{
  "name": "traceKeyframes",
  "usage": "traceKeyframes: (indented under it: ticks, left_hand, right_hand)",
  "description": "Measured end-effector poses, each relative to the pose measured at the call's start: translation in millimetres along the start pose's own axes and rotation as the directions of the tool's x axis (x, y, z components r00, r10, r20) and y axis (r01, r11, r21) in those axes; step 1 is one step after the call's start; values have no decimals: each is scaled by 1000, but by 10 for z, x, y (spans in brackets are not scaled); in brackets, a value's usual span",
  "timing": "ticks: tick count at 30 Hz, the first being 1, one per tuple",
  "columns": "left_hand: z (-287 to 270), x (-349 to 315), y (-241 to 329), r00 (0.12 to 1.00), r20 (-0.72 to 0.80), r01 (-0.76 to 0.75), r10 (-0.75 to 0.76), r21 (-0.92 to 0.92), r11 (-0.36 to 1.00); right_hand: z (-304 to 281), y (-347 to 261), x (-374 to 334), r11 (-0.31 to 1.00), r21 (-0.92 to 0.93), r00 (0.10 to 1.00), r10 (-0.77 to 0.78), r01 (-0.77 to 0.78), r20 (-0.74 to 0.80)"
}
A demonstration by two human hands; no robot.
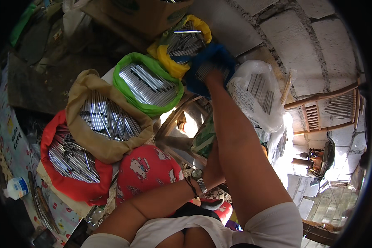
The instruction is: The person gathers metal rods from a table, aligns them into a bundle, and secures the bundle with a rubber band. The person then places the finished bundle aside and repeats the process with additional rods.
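Note:
My right arm stretches far forward, and my right hand point(214, 77) is down in a dark blue bag point(198, 80) holding thin rods. Its fingers are hidden inside the bag. My left hand point(214, 167), below a wristwatch point(197, 177), passes under my right forearm beside a green and white bag point(204, 140). The left fingers are out of sight behind that forearm. Left of the blue bag, a bright green bag point(178, 93) is filled with silvery metal rods point(142, 84). Right of it stands a clear plastic bag point(242, 93) of similar rods.
A tan bag point(76, 93) and a red bag point(49, 159) hold more metal rods at left; a yellow bag point(162, 53) sits at the back. Beyond are a cardboard box point(149, 14) and a block wall point(293, 39). A white bottle point(17, 188) lies far left. Wooden frames point(318, 99) stand right.

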State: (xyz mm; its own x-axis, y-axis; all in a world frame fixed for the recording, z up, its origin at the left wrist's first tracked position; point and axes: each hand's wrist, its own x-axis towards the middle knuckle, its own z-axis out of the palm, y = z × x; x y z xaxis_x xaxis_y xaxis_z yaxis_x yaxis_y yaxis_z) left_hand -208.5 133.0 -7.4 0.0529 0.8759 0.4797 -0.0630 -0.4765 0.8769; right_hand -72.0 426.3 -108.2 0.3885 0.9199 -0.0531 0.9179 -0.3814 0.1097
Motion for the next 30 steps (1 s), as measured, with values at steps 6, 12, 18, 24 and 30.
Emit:
traceKeyframes:
  ticks: [6,12,18,24,30]
  left_hand:
    - [5,-38,-57,980,197,-37,7,148,988]
    - [8,49,-10,892,444,-110,-83,391,914]
    - [18,102,36,909,413,-121,-63,406,906]
    - [15,110,22,894,442,-114,-82,399,910]
    - [28,89,20,899,434,-146,-59,423,894]
  right_hand:
    - [-115,75,103,805,457,909,231,-379,346]
    - [-740,-241,-245,-385,673,705,77,-631,705]
    - [-1833,415,-1669,152,847,781,-330,-510,530]
    - [-1919,1417,-3136,316,745,801,98,-588,591]
    - [-1462,1788,-3472,284,701,753,147,-654,642]
